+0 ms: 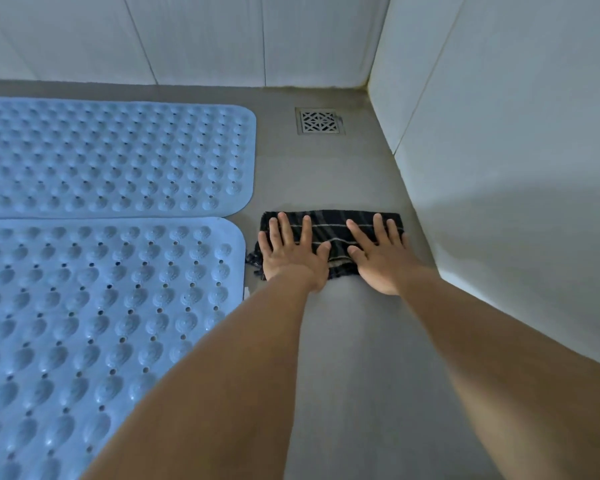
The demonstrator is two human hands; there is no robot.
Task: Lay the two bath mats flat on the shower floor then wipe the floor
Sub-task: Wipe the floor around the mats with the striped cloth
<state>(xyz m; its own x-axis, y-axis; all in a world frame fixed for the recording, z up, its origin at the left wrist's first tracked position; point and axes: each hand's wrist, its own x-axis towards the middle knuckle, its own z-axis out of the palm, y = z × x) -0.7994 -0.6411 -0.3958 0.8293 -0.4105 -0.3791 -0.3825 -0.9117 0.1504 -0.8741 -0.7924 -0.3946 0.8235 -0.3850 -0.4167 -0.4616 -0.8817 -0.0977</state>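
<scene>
Two light blue bath mats lie flat on the grey shower floor (361, 341), side by side: the far mat (115, 157) by the back wall and the near mat (94, 323) in front of it. To their right, a dark striped cloth (329, 233) lies folded on the floor. My left hand (291, 254) and my right hand (381, 258) both press flat on the cloth with fingers spread. The cloth's left edge sits just beside the near mat's corner.
A square metal drain grate (319, 121) is set in the floor beyond the cloth, near the back right corner. White tiled walls stand behind (205, 39) and close on the right (499, 168).
</scene>
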